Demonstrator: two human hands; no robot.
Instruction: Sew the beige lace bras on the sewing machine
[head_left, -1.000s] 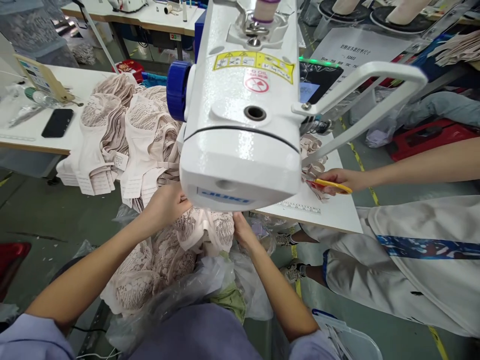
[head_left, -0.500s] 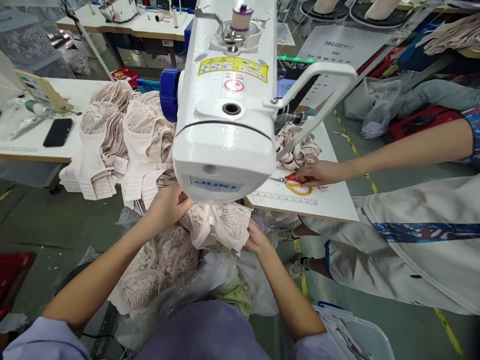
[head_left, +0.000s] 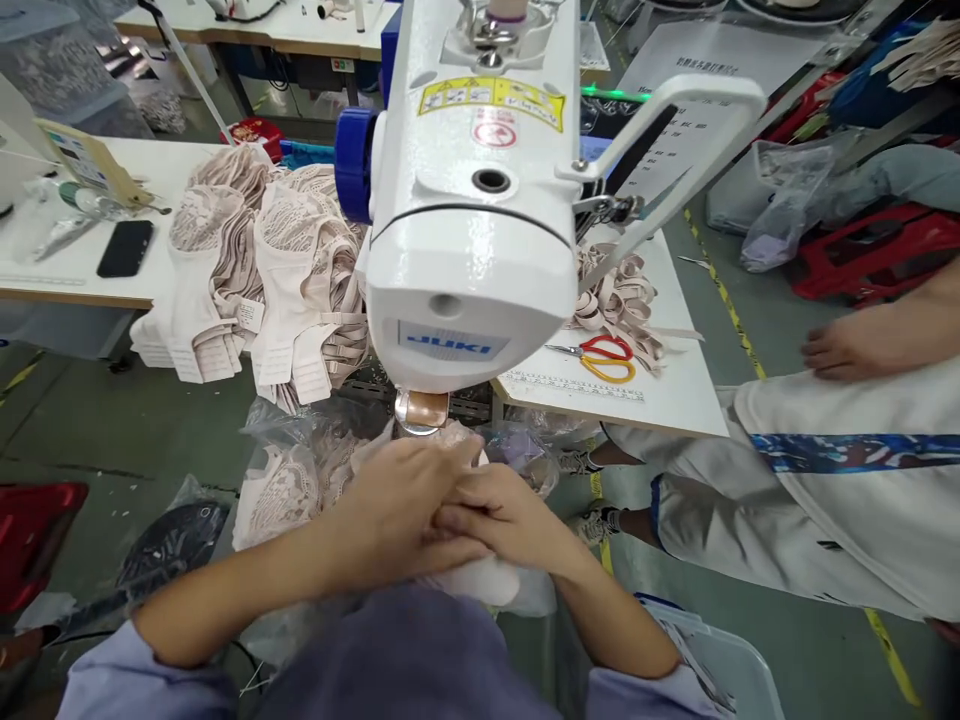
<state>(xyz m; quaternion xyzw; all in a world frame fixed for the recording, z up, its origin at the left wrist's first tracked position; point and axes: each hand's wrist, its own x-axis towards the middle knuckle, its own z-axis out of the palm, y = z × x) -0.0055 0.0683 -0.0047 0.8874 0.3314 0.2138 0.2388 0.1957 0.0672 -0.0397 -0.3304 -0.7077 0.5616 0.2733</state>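
In front of me, below a white JUKI sewing machine (head_left: pixel 472 280), my two hands meet and overlap on a pale pink lace bra. My left hand (head_left: pixel 401 505) is closed, back upward, its blurred fingertips reaching over the right hand. Curled fingers of my right hand (head_left: pixel 502 515) press against the left. Parts of the bra (head_left: pixel 480 582) show above and below the hands; most of it is covered. It is apart from the machine's metal sewing bed (head_left: pixel 421 412), which is now bare. More lace bras (head_left: pixel 277 500) lie just left, in clear plastic.
Stacks of bras (head_left: pixel 296 250) hang over the left table edge, near a black phone (head_left: pixel 125 249). On the right table lie scissors (head_left: pixel 606 358), a ruler (head_left: pixel 577 386) and loose straps (head_left: pixel 619 300). Another person's hand (head_left: pixel 847 345) is at the right.
My hands have come down from the machine's bed and together with the bra, which was spread between them. The other person's hand has left the scissors and moved right. The view has shifted slightly.
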